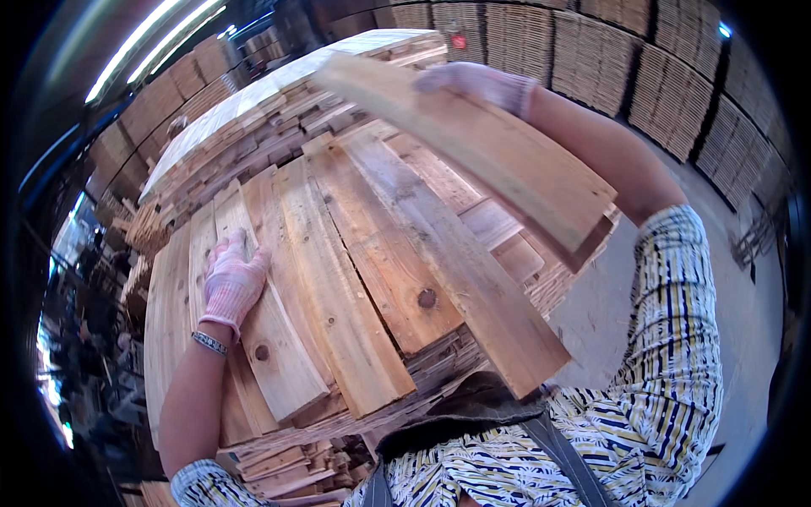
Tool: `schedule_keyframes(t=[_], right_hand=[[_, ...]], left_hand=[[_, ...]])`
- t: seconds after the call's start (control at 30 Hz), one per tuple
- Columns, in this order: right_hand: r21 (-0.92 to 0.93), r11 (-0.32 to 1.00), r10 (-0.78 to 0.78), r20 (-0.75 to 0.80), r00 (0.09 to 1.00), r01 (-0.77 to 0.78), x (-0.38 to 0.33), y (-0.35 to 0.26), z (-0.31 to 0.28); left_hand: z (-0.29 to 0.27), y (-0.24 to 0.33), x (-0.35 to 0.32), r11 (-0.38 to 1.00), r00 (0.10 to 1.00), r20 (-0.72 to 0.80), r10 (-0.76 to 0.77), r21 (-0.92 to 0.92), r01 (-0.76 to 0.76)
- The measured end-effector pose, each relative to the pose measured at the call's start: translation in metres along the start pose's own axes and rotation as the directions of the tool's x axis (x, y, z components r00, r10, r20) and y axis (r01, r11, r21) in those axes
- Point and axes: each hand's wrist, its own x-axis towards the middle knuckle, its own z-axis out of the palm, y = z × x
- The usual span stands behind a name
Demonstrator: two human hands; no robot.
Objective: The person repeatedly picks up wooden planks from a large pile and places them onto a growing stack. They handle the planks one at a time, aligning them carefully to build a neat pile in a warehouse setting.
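My right hand point(477, 82), in a pale knitted glove, grips the far end of a long light wooden plank point(498, 156) and holds it lifted and tilted above the stack. My left hand point(231, 283), also gloved, lies flat on a plank point(270, 338) at the left part of the stack's top layer, with a bracelet at the wrist. The top layer point(380, 279) is made of several rough boards with knots, laid side by side and fanned slightly.
More stacked boards point(253, 127) rise behind the pile. Walls of stacked pallets point(642, 68) stand at the back right. A bare concrete floor point(600, 313) lies to the right. Loose wood scraps point(144, 228) sit at the left.
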Motion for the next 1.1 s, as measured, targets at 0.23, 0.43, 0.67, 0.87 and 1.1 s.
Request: schedule_keyframes(t=[0.23,0.43,0.67,0.87,1.1], right_hand=[[-0.519,0.803,0.141,-0.314,0.939,-0.294,-0.009,0.036,-0.016],[-0.894,0.223,0.157,-0.36,0.92,-0.388,0.002,0.011,0.055],[-0.911,0.263,0.133,-0.291,0.948,-0.316,-0.004,0.001,0.103],[-0.959,0.093,0.13,-0.255,0.958,-0.268,0.019,0.014,0.067],[-0.921,-0.058,-0.095,-0.378,0.921,-0.384,-0.05,0.027,-0.046]], left_hand=[[0.003,-0.011,0.002,1.0,1.0,-0.007,-0.008,-0.002,0.008],[0.003,-0.014,0.003,1.0,1.0,-0.009,0.013,0.008,-0.013],[0.005,-0.01,0.001,0.998,1.0,-0.006,-0.01,0.063,0.011],[0.005,-0.019,0.003,0.999,0.999,-0.038,0.022,-0.026,-0.023],[0.003,-0.01,0.005,0.999,0.999,-0.015,0.044,-0.023,-0.044]])
